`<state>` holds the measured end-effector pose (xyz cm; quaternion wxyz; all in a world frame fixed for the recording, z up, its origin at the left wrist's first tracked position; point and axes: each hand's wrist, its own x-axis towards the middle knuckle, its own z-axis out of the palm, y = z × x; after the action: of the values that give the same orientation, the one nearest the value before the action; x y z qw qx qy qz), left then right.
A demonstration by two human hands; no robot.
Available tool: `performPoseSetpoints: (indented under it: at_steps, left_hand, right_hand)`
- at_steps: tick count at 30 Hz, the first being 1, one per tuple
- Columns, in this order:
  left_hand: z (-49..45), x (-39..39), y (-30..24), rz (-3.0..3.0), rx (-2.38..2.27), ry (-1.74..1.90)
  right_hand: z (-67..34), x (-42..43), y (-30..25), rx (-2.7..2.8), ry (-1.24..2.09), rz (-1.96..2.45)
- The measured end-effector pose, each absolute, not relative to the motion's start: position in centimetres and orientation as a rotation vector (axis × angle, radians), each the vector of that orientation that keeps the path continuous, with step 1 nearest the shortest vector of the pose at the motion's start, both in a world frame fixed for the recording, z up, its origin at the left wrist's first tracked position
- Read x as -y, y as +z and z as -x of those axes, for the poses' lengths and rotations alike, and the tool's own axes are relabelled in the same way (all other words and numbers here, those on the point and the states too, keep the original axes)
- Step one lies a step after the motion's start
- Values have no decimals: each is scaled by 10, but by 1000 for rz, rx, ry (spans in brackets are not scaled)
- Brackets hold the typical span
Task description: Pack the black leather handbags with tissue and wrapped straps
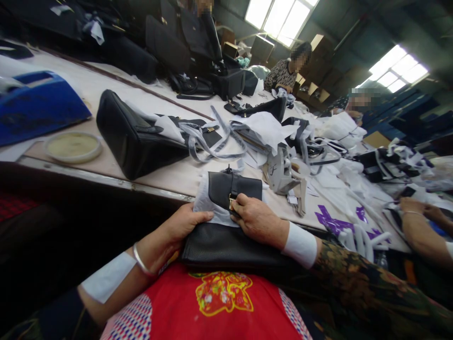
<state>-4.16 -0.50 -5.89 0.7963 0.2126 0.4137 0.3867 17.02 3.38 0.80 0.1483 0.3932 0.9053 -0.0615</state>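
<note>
A black handbag (226,243) rests against my lap at the table's front edge, its flap (219,189) laid out away from me with white tissue paper (205,200) beneath. My left hand (186,219) grips the bag's left side, thumb on top of the tissue. With bent fingers my right hand (256,219) closes on the gold buckle (231,202) at the end of the flap's strap. The fingertips partly cover that metal piece.
Left on the table are a blue holder (42,106), a round shallow dish (72,146) and another black handbag (138,137). A grey tape dispenser (281,172) stands to the right, near purple wrapping scraps (332,219). A co-worker's hands (414,208) show at far right.
</note>
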Motion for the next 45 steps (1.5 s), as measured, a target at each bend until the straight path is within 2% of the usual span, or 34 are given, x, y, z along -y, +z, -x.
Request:
performPoseSetpoints:
  at_steps: [11,27,45]
  left_hand:
    - [42,5,-56,-464,-923,821]
    - [43,6,-61,-467,-938,831]
    - [44,5,-65,-483,-953,833]
  right_hand:
    - [-170,-37,13,-2538,5,-1137]
    - [-177,-34,10,-2613,-106,-1018]
    - [-181,-27,13,-2592,-31,-972]
